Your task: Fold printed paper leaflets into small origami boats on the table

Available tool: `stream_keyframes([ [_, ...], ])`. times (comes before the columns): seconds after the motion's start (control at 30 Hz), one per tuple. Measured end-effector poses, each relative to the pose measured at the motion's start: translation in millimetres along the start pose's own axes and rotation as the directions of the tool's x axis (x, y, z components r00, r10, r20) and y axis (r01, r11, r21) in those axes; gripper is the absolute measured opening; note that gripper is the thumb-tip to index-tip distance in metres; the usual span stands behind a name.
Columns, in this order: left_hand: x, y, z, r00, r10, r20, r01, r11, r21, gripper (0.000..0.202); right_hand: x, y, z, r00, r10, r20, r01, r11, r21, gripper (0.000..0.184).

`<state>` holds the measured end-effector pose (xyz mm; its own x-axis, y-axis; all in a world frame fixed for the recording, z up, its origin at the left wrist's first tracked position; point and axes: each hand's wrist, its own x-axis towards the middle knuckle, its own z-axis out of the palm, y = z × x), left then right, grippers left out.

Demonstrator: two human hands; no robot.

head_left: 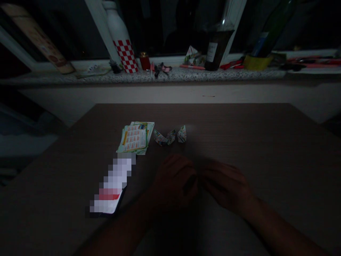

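Two curled hands (174, 179) (229, 186), contents unclear, three angular folded papers (171, 137), wood-grained table (239, 135)

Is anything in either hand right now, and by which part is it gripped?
That cannot be told: the left hand and right hand are close together in deep shadow, and no object shows clearly in either.

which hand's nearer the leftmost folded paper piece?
Left. The left hand is on the person's side of the leftmost folded paper piece, slightly right of it; the right hand is farther right.
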<state>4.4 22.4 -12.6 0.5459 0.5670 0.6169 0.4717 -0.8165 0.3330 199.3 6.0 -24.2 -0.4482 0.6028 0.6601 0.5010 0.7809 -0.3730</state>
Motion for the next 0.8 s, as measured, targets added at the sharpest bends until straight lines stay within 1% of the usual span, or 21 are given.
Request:
stream_keyframes([
  [0.2,1.4,-3.9,2.9,0.999,0.0,0.038,-0.001,0.999,0.032,0.003,-0.6,-0.6,1.3,0.999,-0.033,-0.005,0.033,0.999,-0.02,0.016],
  [0.33,5.1,-4.1,1.8,0.999,0.018,0.034,-0.02,0.999,0.043,0.003,-0.4,-2.1,0.6,1.0,-0.025,-0.014,0.025,1.0,-0.002,0.02],
  [0.47,6.8,-6.4,-2.5,1.0,-0.005,0.024,0.004,0.998,0.062,0.003,2.2,-4.1,-2.8,0.998,-0.008,-0.062,0.008,1.0,-0.001,0.021],
  [0.6,4.7,-10.6,-6.2,0.999,-0.037,0.04,0.034,0.997,0.072,0.004,4.0,-4.3,-7.6,0.995,0.004,-0.1,-0.006,1.0,-0.027,0.019],
  [0.8,1.8,-16.8,-8.1,0.998,-0.062,-0.018,0.063,0.992,0.112,0.005,2.6,-0.9,-14.5,0.993,0.055,-0.104,-0.061,0.997,-0.051,0.02],
])
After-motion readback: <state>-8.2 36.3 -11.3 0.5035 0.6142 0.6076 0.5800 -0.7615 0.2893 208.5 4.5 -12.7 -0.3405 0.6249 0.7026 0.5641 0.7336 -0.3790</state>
